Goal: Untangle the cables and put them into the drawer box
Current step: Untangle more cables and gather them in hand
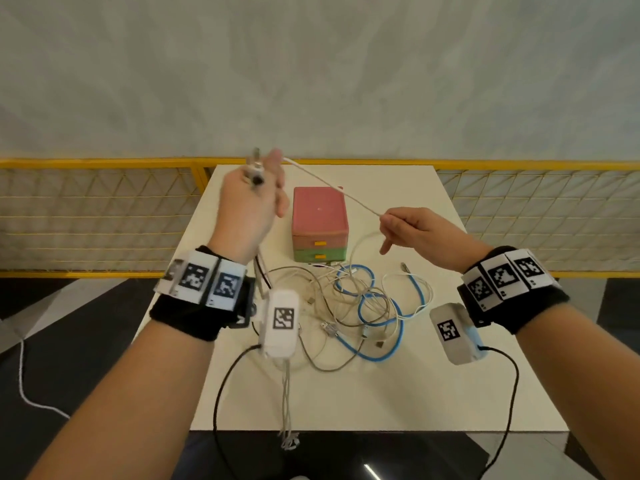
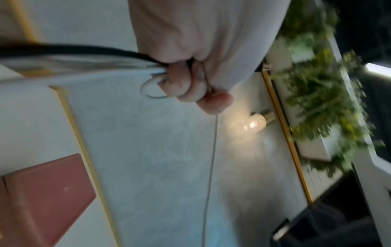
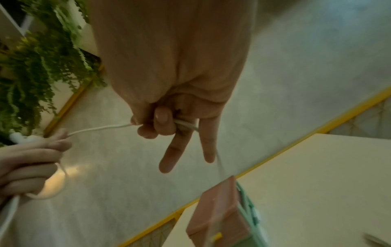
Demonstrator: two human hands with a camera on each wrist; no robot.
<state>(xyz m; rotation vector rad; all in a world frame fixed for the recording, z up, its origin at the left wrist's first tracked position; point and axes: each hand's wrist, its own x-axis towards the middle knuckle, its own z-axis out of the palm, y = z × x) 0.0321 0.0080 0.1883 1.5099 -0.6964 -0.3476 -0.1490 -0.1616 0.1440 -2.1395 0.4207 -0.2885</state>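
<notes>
From above, the person's left hand (image 1: 251, 202) is raised over the far left part of the white table (image 1: 467, 375), curled round a bundle of cable ends, and the right hand (image 1: 412, 230) is up over the right side, pinching a thin white cable (image 1: 332, 187) that runs taut between the two hands, passing above the small pink-and-green drawer box with yellow handles (image 1: 319, 225). Both drawers look closed. Just in front of the box, near the table's middle, lies the tangled heap of white, grey and blue cables (image 1: 360, 306), well below both hands; a grey strand hangs over the near edge.

The left wrist view shows what the head view blurs: the left hand's fingers (image 2: 184, 85) are clenched on a small white loop and on a dark cable (image 2: 74, 49) leading off to the left, with the thin line dropping away from the fist. The box's pink top (image 2: 46, 197) sits at the lower left.

The right wrist view shows the thumb and first fingers (image 3: 162, 120) pinching the white cable while two fingers stick out straight below it; the left hand (image 3: 31, 165) is at the frame's left edge, holding a white plug end. The box (image 3: 220, 215) is cut off at the bottom.

The plugs in the left fist are too smeared to identify.
</notes>
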